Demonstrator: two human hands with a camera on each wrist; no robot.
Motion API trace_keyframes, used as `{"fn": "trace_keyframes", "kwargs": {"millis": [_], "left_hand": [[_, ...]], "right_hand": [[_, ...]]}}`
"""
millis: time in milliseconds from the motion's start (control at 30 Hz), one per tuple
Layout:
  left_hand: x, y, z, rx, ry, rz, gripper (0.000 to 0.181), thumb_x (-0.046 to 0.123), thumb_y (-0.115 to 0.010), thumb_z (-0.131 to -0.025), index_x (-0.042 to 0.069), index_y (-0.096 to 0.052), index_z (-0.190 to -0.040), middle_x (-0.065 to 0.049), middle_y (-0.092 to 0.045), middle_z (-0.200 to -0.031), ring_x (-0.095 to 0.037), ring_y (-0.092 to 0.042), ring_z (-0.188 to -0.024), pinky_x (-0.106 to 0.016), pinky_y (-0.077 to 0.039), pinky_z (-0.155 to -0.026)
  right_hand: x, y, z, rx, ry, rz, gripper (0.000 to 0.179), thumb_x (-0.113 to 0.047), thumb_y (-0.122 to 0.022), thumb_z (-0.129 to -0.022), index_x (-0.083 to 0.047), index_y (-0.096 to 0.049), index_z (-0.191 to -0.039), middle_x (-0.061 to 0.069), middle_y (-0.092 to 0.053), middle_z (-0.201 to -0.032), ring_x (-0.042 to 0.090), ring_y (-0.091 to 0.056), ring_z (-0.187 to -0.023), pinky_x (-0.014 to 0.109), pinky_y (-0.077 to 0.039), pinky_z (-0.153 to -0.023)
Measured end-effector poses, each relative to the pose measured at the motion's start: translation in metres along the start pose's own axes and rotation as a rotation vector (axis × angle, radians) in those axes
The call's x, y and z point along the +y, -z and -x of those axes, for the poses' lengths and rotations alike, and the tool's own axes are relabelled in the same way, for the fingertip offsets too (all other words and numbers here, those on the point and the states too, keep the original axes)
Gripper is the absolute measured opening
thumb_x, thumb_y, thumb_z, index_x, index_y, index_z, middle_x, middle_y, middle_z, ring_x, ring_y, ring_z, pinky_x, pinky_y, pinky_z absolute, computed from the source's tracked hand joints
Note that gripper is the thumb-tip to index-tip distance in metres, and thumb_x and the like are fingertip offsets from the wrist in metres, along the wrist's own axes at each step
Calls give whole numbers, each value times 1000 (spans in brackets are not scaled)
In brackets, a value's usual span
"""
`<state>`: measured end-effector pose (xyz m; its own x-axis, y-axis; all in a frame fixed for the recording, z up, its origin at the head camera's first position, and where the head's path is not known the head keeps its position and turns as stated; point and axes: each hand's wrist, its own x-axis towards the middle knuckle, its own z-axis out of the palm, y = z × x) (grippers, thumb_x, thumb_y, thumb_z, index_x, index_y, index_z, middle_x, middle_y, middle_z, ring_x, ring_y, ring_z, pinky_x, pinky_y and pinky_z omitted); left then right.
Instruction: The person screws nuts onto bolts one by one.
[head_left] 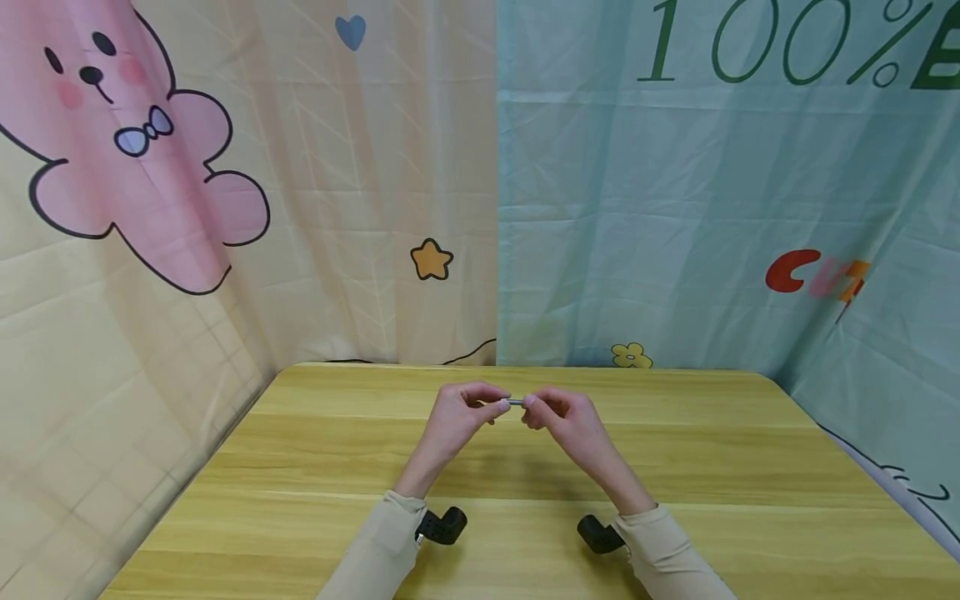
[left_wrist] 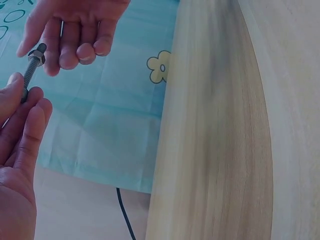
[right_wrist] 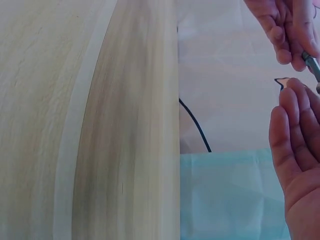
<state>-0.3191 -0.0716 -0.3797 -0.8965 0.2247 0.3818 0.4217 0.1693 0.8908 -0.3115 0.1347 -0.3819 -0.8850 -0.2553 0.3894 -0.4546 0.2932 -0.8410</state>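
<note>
A metal bolt point(head_left: 516, 402) lies nearly level between my two hands, above the table. My left hand point(head_left: 459, 418) pinches one end of it between thumb and fingertips. In the left wrist view the bolt's threaded shank point(left_wrist: 30, 71) is bare in the middle, and a hex nut point(left_wrist: 36, 54) sits close to its far dark tip. My right hand point(head_left: 573, 427) has its thumb and index finger on either side of that nut, with its other fingers loosely bent. The right wrist view catches just part of the bolt point(right_wrist: 311, 63) at its right edge.
A light wooden table point(head_left: 337, 475) spreads under both forearms. Black wrist cameras point(head_left: 442, 527) are strapped at the sleeves. Behind stand a cream curtain point(head_left: 337, 208) and a teal curtain point(head_left: 600, 208); a thin black line point(left_wrist: 125, 212) shows beyond the table edge.
</note>
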Motion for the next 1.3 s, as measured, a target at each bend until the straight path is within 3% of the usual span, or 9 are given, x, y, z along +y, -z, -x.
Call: {"fn": "trace_keyframes", "kwargs": {"millis": [67,233,300,467,667,900,1033,1167,1300], "left_hand": [[1,0,0,1,4,-4,10,20,-76,-88,14,-78,-96,-1,-71,-87,-21,-63,-72,-53,-52,-72],[2,1,0,5,3,-8,9,18,-76,-88,13,-78,-96,-1,-71,-85,-20,-63,-71,-46,-53,-70],[2,1,0,7,2,-7,9,18,-76,-88,13,-78,-96,-1,-71,-85,-20,-63,-71,-47,-53,-70],[2,2,0,5,2,5,10,19,-76,-88,13,-78,-96,-1,-71,-86,-21,-63,-71,-56,-51,-74],[2,2,-1,6,3,3,10,20,-76,-88,13,-78,-96,-1,-71,-87,-21,-63,-72,-48,-53,-71],[1,1,0,0,-3,10,11,20,-76,-88,13,-78,-96,-2,-71,-88,-23,-63,-73,-48,-53,-71],[2,1,0,-3,-7,11,12,20,-77,-88,13,-78,-97,-1,-72,-88,-25,-64,-73,-41,-53,-69],[2,0,0,-2,-9,7,12,20,-76,-88,12,-78,-97,-1,-72,-87,-24,-64,-72,-41,-54,-68],[2,1,0,3,-15,-1,12,18,-76,-89,11,-78,-97,-2,-71,-87,-21,-63,-71,-47,-54,-69]], "right_hand": [[-12,1,3,-2,-14,6,25,-27,-58,-101,-6,-71,-100,7,-70,-87,19,-65,-79,38,-55,-77],[-11,2,3,6,31,-8,25,-22,-66,-96,-9,-65,-117,6,-67,-106,19,-63,-98,33,-53,-83],[0,2,1,12,68,-22,26,-19,-71,-93,-12,-65,-117,4,-66,-109,20,-62,-103,35,-53,-86],[1,1,-1,-2,126,-36,23,-7,-72,-90,-5,-65,-113,9,-66,-106,26,-63,-99,39,-54,-84],[0,2,0,-21,80,-56,18,-16,-71,-92,-9,-68,-109,5,-69,-101,21,-66,-93,32,-55,-83],[-1,1,1,-27,70,-29,21,-32,-63,-97,-13,-71,-98,5,-70,-86,33,-66,-82,39,-56,-76],[-1,0,0,-17,35,-6,27,-38,-60,-98,-14,-72,-91,9,-70,-82,34,-65,-77,42,-55,-73],[0,0,0,-10,12,-19,27,-35,-59,-100,-12,-72,-100,11,-70,-91,28,-65,-82,45,-55,-77],[0,1,0,4,40,-20,20,-25,-65,-97,-13,-67,-114,6,-68,-106,22,-63,-98,38,-54,-83]]}}
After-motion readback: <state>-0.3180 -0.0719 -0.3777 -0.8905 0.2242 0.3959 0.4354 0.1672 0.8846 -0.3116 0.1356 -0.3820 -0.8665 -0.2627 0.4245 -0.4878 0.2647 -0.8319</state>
